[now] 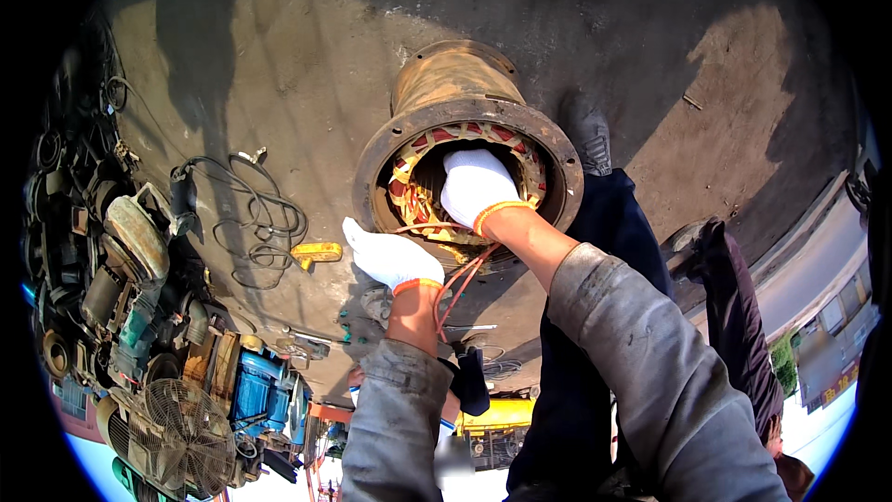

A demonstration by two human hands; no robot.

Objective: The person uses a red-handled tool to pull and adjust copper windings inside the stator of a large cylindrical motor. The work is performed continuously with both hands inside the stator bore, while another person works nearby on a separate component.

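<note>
A rusty flanged motor housing (460, 79) lies on the ground, its open end toward me. Inside the opening runs a ring of windings (409, 191) wrapped with pale tape over red insulation. My right hand (478, 184), in a white glove with an orange cuff, reaches into the bore; its fingers are hidden there. My left hand (392, 258), gloved the same way, is at the lower left of the flange with its fingers stretched out, and no object shows in it. Reddish lead wires (455, 290) hang out of the opening between my wrists.
Left on the ground lie a coiled black cable (263, 214) and a yellow tool-like object (317, 252). Piled machine parts (135, 237), a blue motor (258, 390) and a round fan guard (190, 437) line the left side. Another person's dark trouser leg (734, 316) is at right.
</note>
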